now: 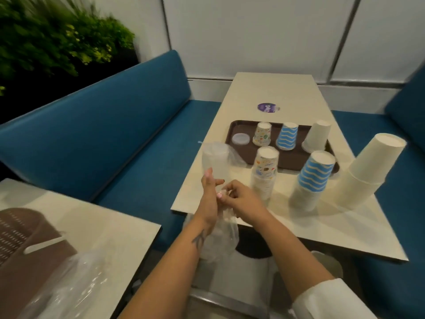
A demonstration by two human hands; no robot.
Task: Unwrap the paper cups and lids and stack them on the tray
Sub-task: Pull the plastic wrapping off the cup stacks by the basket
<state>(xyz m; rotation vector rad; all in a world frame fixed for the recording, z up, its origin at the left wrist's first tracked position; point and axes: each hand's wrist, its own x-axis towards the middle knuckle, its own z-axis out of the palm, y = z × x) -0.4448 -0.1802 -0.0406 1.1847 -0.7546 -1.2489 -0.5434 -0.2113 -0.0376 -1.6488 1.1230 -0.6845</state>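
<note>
Lids in their clear plastic sleeve (218, 231) hang off the near edge of the worktop (271, 226), and both hands work at the wrap's upper end. The left hand (210, 192) is loosely curled with fingers partly extended against the plastic; the right hand (239, 196) pinches the film between thumb and fingertips. With most of the sleeve unsupported below the edge, a sudden tear could likely spill lids to the floor. Just beyond, an upright lid stack (215, 160) and three tall inverted cup stacks stand close; the plain white stack (365, 176) leans markedly, and a jolt or stray elbow might topple it. Farther off, the tray (232, 132) holds a single lid (240, 139) and three short cup stacks.
</note>
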